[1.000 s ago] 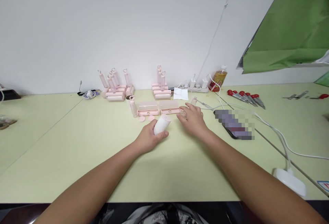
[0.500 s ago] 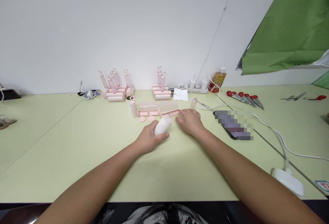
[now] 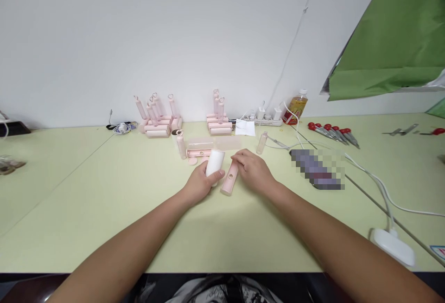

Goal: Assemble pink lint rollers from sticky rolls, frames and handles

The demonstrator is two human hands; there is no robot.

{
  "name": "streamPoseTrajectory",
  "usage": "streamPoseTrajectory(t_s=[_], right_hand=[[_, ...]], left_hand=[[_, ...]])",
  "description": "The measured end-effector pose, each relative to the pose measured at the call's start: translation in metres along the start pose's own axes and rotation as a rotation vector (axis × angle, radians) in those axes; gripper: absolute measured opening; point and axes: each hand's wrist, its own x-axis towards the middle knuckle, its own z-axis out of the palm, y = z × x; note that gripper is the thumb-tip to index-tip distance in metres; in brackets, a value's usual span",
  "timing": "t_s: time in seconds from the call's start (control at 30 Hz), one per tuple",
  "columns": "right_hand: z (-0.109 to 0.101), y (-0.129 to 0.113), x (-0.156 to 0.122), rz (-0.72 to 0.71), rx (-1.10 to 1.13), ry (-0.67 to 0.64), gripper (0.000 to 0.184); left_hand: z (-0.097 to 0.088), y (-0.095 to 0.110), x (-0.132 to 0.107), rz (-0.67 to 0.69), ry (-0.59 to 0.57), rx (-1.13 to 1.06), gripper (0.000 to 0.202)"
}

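My left hand (image 3: pixel 200 183) is closed around a white lint-roller roll (image 3: pixel 215 163), which stands tilted above the table. Just to its right, my right hand (image 3: pixel 253 170) pinches the far end of a pink trough-shaped roller case half (image 3: pixel 229 180), its hollow side facing up and a round hole in its middle. Beyond the roll lies another pink case half (image 3: pixel 196 153), with a clear cover (image 3: pixel 227 143) beside it. Small pink discs (image 3: pixel 192 160) sit in front of that case, partly hidden by the roll. A pink handle (image 3: pixel 181 145) stands to the left, another handle (image 3: pixel 262 143) to the right.
Pink lint rollers with upright handles (image 3: pixel 157 129) stand in two groups by the wall. A power strip (image 3: pixel 267 121), a juice bottle (image 3: pixel 296 107) and red-ended tools (image 3: pixel 333 132) are at the back right. A phone (image 3: pixel 314 169) and white cables lie right of my hands.
My right hand has drawn the pink case half out from the row toward me and turned it lengthwise. The left hand has shifted slightly left, bringing the white roll more upright.
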Motion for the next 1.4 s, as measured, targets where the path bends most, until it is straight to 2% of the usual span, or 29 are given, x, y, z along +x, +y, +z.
streamPoseTrajectory(t_s=[0.13,0.23,0.5,0.7,0.97,1.03,1.13,1.23,1.4], right_hand=[[0.001,-0.013,-0.006,-0.028,-0.024,-0.126,0.030],[0.001,-0.017,-0.008,-0.018,0.014,-0.163,0.030],[-0.008,-0.019,-0.008,0.103,0.150,-0.227,0.031],[-0.011,-0.009,-0.011,0.069,0.374,-0.436,0.044],[-0.008,-0.010,-0.009,0.089,0.595,-0.419,0.010],[-0.009,-0.013,-0.008,0.138,0.677,-0.388,0.009],[-0.008,-0.015,-0.007,0.285,0.854,-0.373,0.017],[-0.005,-0.015,-0.007,0.449,1.083,-0.441,0.028],[-0.002,-0.012,-0.007,0.536,1.295,-0.502,0.039]], left_hand=[[-0.001,0.000,0.002,-0.117,-0.051,-0.177,0.035],[-0.002,0.002,0.001,-0.170,-0.100,-0.211,0.030],[-0.005,0.007,0.000,-0.221,-0.126,-0.153,0.030],[-0.009,0.006,0.002,-0.217,-0.154,-0.236,0.033],[-0.008,0.004,0.003,-0.227,-0.144,-0.231,0.042],[-0.008,0.003,0.002,-0.211,-0.160,-0.220,0.045],[-0.008,0.004,0.001,-0.208,-0.184,-0.201,0.047],[-0.007,0.007,-0.001,-0.208,-0.195,-0.199,0.049],[-0.006,0.007,-0.002,-0.197,-0.233,-0.195,0.053]])
